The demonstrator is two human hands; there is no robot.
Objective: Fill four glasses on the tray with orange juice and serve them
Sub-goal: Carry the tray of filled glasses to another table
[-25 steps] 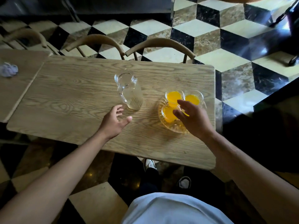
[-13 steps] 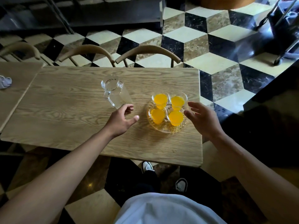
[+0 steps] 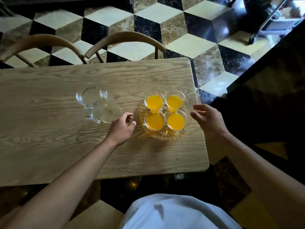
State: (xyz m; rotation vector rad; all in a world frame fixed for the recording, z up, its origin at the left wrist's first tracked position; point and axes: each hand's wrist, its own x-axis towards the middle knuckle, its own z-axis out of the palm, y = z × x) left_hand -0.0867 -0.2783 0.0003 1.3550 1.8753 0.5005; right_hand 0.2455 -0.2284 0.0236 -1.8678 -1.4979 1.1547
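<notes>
A round clear glass tray (image 3: 165, 135) sits near the right end of the wooden table (image 3: 49, 129). On it stand several small glasses (image 3: 175, 121) filled with orange juice. An empty clear glass pitcher (image 3: 99, 107) stands to the tray's left. My left hand (image 3: 122, 128) hovers just left of the tray with loosely curled fingers, holding nothing. My right hand (image 3: 206, 119) hovers at the tray's right side with fingers spread, apart from the rim.
Two wooden chairs (image 3: 125, 40) are tucked in at the table's far edge. The table's right edge lies close to the tray. A patterned tile floor surrounds the table, with a metal cart (image 3: 272, 19) at the far right.
My right hand has left the glasses and moved out to the tray's right side. My left hand has come in closer to the tray's left side. The camera view has shifted.
</notes>
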